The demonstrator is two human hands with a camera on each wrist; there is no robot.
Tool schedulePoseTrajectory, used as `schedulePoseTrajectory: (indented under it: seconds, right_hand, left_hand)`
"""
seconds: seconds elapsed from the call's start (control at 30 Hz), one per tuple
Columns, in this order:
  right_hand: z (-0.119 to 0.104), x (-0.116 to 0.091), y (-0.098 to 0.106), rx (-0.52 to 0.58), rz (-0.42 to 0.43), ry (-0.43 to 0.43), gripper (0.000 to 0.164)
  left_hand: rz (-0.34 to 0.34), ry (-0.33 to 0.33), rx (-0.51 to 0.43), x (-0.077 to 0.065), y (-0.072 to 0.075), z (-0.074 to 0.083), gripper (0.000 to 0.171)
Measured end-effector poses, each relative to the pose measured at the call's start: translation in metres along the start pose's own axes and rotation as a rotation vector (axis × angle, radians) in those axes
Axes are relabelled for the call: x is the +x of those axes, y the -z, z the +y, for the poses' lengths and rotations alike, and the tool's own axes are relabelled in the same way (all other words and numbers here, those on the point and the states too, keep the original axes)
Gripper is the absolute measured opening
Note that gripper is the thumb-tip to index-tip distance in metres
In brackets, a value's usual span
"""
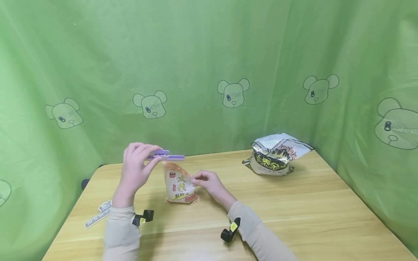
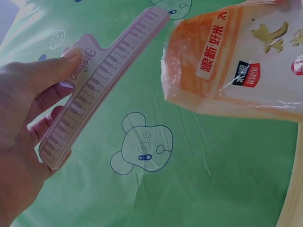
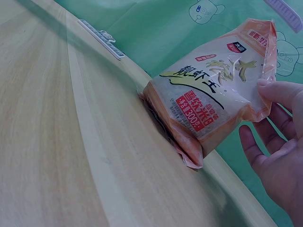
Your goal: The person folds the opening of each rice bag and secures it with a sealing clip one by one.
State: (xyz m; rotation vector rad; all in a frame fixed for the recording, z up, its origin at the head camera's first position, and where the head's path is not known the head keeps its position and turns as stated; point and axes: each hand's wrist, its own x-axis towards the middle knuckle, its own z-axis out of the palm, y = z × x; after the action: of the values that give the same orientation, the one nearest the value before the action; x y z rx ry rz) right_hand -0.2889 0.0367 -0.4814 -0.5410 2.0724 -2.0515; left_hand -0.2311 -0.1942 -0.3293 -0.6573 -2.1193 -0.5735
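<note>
My left hand (image 1: 136,168) pinches a purple bag clip (image 2: 99,80) between thumb and fingers. A piano-key pattern runs along the clip's length. The clip is raised above and beside the top of a small orange-and-white rice bag (image 1: 181,186), apart from it. That bag stands upright on the table, its top end narrow. With thumb and fingertips my right hand (image 1: 212,185) pinches the bag's right edge, which shows closely in the right wrist view on the rice bag (image 3: 208,90).
A larger black, gold and white bag (image 1: 272,159) with a folded-over top stands at the back right of the wooden table (image 1: 294,217). A second, white piano-key clip (image 1: 99,214) lies at the left. Behind the table hangs a green curtain (image 1: 196,54).
</note>
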Motion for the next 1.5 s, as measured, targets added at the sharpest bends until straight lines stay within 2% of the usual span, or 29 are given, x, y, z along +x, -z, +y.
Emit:
schedulePoseTrajectory:
  seconds: [0.2, 0.4, 0.6, 0.73, 0.87, 1.17, 1.3, 1.5]
  right_hand:
    - [0.0, -0.001, -0.001, -0.005, 0.007, 0.017, 0.028]
    - [0.0, -0.001, -0.001, -0.008, 0.009, 0.021, 0.029]
    - [0.0, -0.001, 0.0, -0.011, 0.008, 0.011, 0.028]
    - [-0.002, -0.002, 0.0, -0.013, 0.001, 0.016, 0.025]
    - [-0.015, -0.008, -0.003, -0.028, -0.003, 0.034, 0.022]
    - [-0.026, -0.014, -0.005, -0.044, -0.01, 0.048, 0.02]
    - [-0.024, -0.013, -0.005, -0.056, -0.008, 0.049, 0.019]
    - [-0.007, -0.003, -0.002, -0.049, -0.002, 0.038, 0.022]
  left_hand:
    - [-0.031, -0.065, 0.005, 0.006, 0.005, -0.002, 0.024]
    - [-0.115, -0.098, 0.007, 0.013, 0.008, -0.003, 0.021]
    - [-0.178, -0.165, 0.037, 0.024, 0.009, -0.002, 0.021]
    - [-0.259, -0.206, 0.068, 0.033, 0.009, 0.003, 0.02]
    - [-0.336, -0.24, 0.102, 0.041, 0.009, 0.007, 0.019]
    - [-0.485, -0.282, 0.174, 0.052, 0.002, 0.013, 0.017]
    - [-0.53, -0.299, 0.208, 0.057, 0.003, 0.017, 0.016]
    - [-0.566, -0.312, 0.24, 0.059, 0.001, 0.019, 0.015]
